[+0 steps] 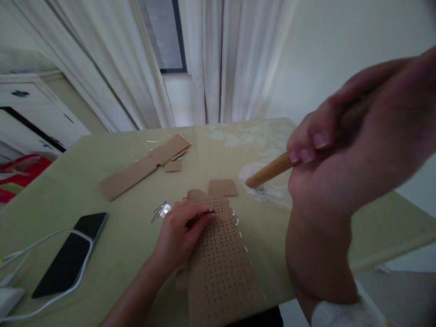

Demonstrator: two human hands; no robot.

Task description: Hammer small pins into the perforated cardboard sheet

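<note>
My left hand (pixel 184 227) lies at the far part of a brown cardboard piece (pixel 221 268) punched with rows of small holes. Its thumb and index finger pinch a small nail (pixel 210 210), of which only the round head shows. White bits stick out along the cardboard's right edge. Raised at the right, my right hand (pixel 323 141) is wrapped round a wooden handle (pixel 269 170). The handle's bare end points down and to the left; its other end is hidden behind the hand and wrist.
Cardboard strips (pixel 146 168) and a small cardboard rectangle (pixel 222 187) lie farther back. Thin metal pins (pixel 158 211) are left of my left hand. A clear plastic bag (pixel 262 193) lies under the handle. A phone (pixel 71 254) with a white cable (pixel 51 236) rests at left.
</note>
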